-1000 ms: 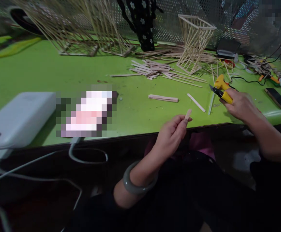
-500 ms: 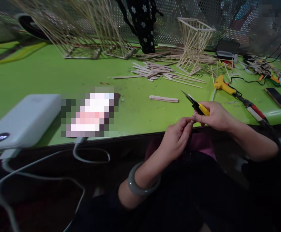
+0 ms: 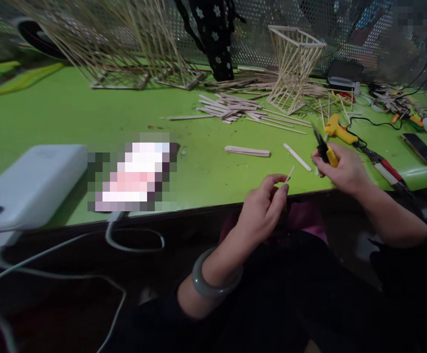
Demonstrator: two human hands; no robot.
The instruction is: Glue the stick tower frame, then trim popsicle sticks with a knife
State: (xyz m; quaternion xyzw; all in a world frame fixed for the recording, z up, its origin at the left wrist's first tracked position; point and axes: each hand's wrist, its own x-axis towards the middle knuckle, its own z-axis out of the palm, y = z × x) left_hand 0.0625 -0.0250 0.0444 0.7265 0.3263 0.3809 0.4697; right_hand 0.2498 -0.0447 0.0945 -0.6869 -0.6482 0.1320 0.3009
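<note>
Left hand point(image 3: 263, 206) is holding a thin stick point(image 3: 290, 174) between thumb and fingertips, most of its visible length pointing toward one o'clock. Right hand point(image 3: 345, 169) is gripping a black-and-yellow cutter point(image 3: 322, 151), fingers closing round the handle, its dark end aiming toward eleven.

Key relation: the held stick is lying at about eight o'clock from the cutter, well apart from it, and the two long axes are leaning different ways. A loose craft stick point(image 3: 297, 157) is resting on the green table point(image 3: 206, 171) between the hands, running from between ten and eleven to between four and five; its lower end is sitting just beside the right fingertips, so that hand is nearer.

At ten o'clock from the left fingertips, a small stack of sticks point(image 3: 247, 151) is lying flat. Beyond the right hand, toward twelve, a yellow glue gun point(image 3: 340, 131) is resting.

Hard to make out: the thumb is hiding the held stick's lower end (edge-on or merely narrow, I cannot tell); the cutter's tip is blurring; its handle is partly disappearing inside the palm.
</note>
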